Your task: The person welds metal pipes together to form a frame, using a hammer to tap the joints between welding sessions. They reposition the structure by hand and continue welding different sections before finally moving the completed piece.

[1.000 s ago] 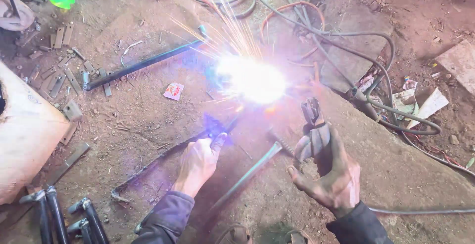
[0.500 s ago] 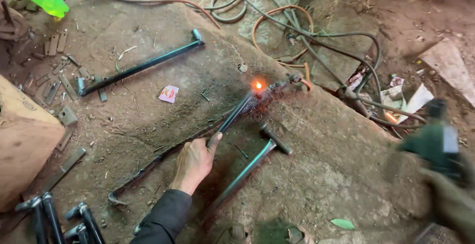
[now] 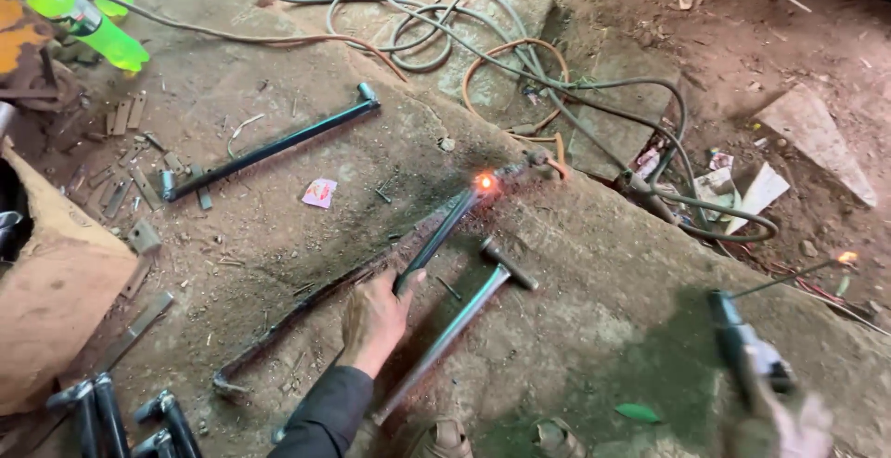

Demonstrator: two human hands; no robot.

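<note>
down low, left hand grips rod beside hammer.

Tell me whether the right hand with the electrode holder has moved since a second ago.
Yes. The right hand and electrode holder have pulled away rightward from the glowing weld spot, now well clear of the hammer.

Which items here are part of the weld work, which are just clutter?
In use: left hand holding dark metal bar with glowing weld spot; right hand holding electrode holder; hammer.
Lying about: green bottles, second bar, coiled cables, paper scraps.
</note>
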